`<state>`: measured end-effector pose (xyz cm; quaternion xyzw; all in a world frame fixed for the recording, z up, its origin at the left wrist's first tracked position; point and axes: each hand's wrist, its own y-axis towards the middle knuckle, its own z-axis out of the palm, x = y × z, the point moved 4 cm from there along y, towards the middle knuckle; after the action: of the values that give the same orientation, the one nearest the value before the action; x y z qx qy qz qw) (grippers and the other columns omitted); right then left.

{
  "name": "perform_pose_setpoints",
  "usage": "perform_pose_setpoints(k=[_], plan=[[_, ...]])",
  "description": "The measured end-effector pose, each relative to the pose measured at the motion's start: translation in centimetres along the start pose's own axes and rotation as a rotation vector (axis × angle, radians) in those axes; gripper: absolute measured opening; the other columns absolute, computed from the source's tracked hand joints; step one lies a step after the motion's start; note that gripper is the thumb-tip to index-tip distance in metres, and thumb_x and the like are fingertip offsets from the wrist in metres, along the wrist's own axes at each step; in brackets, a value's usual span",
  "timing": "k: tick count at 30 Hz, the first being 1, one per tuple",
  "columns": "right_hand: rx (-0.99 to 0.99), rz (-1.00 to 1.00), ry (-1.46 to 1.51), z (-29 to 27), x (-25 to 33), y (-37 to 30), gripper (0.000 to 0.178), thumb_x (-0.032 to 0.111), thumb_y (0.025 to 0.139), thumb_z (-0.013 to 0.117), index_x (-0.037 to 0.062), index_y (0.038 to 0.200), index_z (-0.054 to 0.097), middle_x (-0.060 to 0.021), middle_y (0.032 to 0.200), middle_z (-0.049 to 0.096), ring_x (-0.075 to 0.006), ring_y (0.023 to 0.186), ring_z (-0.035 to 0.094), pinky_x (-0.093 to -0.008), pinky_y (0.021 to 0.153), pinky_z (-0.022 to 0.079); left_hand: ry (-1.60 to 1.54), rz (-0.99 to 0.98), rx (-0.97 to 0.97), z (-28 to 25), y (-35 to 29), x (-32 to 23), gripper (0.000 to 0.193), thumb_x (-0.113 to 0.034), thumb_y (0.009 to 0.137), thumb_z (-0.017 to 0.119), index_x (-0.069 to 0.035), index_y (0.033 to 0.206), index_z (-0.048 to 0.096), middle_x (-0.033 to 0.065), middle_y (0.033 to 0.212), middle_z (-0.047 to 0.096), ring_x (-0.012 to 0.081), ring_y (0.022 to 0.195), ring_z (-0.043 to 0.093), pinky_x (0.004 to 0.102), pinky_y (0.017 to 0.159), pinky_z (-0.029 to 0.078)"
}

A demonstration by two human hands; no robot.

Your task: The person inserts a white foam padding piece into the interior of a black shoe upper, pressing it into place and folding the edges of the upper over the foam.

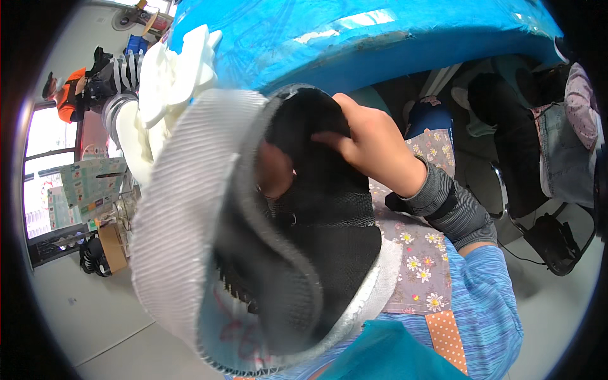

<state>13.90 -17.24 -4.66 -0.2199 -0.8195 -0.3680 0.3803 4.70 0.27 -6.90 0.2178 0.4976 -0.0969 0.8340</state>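
Observation:
A shoe upper (180, 209), ribbed light grey outside with a black lining and a stitched lower edge, fills the middle of the view, blurred by closeness and motion. Red handwriting marks its pale inner face near the bottom. My right hand (377, 142) grips the far right rim, thumb on the black lining and the other fingers hidden behind. Through the opening a smeared part of my left hand (273, 171) shows, curled against the black material. Most of that hand is covered by the upper.
A blue plastic-covered table (354, 57) curves across the far side. White moulded shoe-shaped pieces (174, 79) are piled at the left, above the upper. A metal-framed chair (503, 190) and a seated person's legs (506, 145) are at the right. A cardboard box (113, 249) stands at far left.

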Motion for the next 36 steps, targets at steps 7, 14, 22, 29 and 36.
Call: perform_pose_setpoints(k=[7, 14, 22, 29, 36], plan=[[-0.047, 0.072, 0.148, 0.6, 0.1, 0.8, 0.029, 0.035, 0.089, 0.069, 0.0077, 0.087, 0.061, -0.0174, 0.064, 0.059, -0.0402, 0.065, 0.061, -0.0469, 0.058, 0.048, 0.03, 0.011, 0.003, 0.0, -0.4, -0.4, 0.056, -0.049, 0.098, 0.058, -0.001, 0.127, 0.056, 0.0134, 0.12, 0.066, 0.0271, 0.104, 0.065, 0.0414, 0.09, 0.054], [-0.111, -0.157, -0.149, 0.0, 1.5, 0.7, 0.059, 0.024, 0.074, 0.08, 0.0037, 0.117, 0.044, -0.017, 0.083, 0.065, -0.0372, 0.083, 0.065, -0.0452, 0.066, 0.05, 0.075, -0.121, 0.066, 0.5, -1.8, -0.5, 0.058, -0.048, 0.097, 0.06, -0.001, 0.13, 0.055, 0.0123, 0.122, 0.066, 0.0279, 0.107, 0.065, 0.0407, 0.091, 0.053], [-0.175, -0.073, -0.098, 0.4, 0.0, 3.3, 0.041, 0.044, 0.093, 0.062, 0.0084, 0.074, 0.055, -0.0162, 0.061, 0.058, -0.0381, 0.059, 0.06, -0.0463, 0.05, 0.045, 0.029, -0.196, 0.038, -0.3, -1.8, 2.1, 0.061, -0.048, 0.097, 0.058, 0.001, 0.133, 0.052, 0.0161, 0.127, 0.063, 0.0312, 0.109, 0.063, 0.04, 0.095, 0.052], [0.125, 0.274, 0.23, 4.1, -4.8, -0.1, 0.034, 0.025, 0.094, 0.062, 0.0029, 0.117, 0.049, -0.025, 0.09, 0.066, -0.0412, 0.084, 0.066, -0.0436, 0.072, 0.052, 0.58, 0.336, 0.494, 1.5, -1.5, -5.0, 0.041, -0.022, 0.094, 0.062, 0.003, 0.126, 0.055, 0.0142, 0.118, 0.063, 0.0258, 0.112, 0.059, 0.0365, 0.093, 0.049], [0.079, 0.295, 0.422, 2.3, -3.9, 1.0, 0.033, 0.015, 0.088, 0.07, -0.001, 0.11, 0.053, -0.0223, 0.095, 0.069, -0.0304, 0.088, 0.07, -0.0357, 0.074, 0.051, 0.469, 0.026, 0.866, 1.7, -2.4, -0.8, 0.039, -0.015, 0.086, 0.067, -0.002, 0.122, 0.056, 0.0065, 0.104, 0.065, 0.016, 0.095, 0.065, 0.0298, 0.086, 0.052]])
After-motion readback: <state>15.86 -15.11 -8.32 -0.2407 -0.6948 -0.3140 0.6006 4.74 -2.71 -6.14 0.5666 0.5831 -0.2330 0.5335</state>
